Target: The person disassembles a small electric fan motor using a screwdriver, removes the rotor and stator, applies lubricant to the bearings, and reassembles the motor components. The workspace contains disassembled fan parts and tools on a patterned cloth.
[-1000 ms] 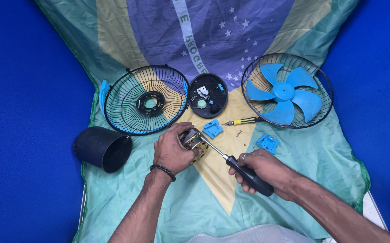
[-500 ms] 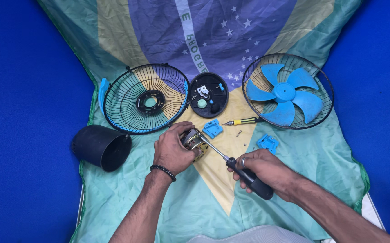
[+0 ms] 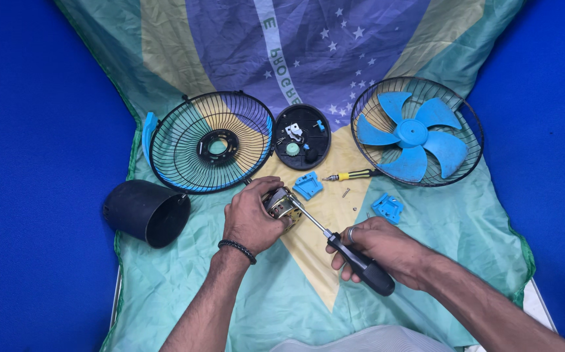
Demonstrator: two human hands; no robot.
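A green, yellow and blue flag cloth (image 3: 185, 280) covers the work surface, with plain deep blue backing (image 3: 41, 130) on both sides; a white band of lettering (image 3: 276, 52) runs up the far middle of the cloth.

Since a second ago almost nothing has shifted: both hands keep their hold, and the screwdriver sits at the same slant.

The left hand (image 3: 251, 218) is closed around a small brass-coloured motor (image 3: 281, 205) near the middle. The right hand (image 3: 380, 248) grips the black handle of a screwdriver (image 3: 341, 246), its tip on the motor.

Far left lies a wire fan guard (image 3: 212, 142), a black cup-shaped housing (image 3: 144, 212) nearer on the left. A round black cover (image 3: 302, 137) sits in the middle, a second guard holding blue blades (image 3: 416, 133) on the right. A yellow-handled screwdriver (image 3: 351, 175) and two blue plastic clips (image 3: 307, 186) (image 3: 388, 208) lie between.
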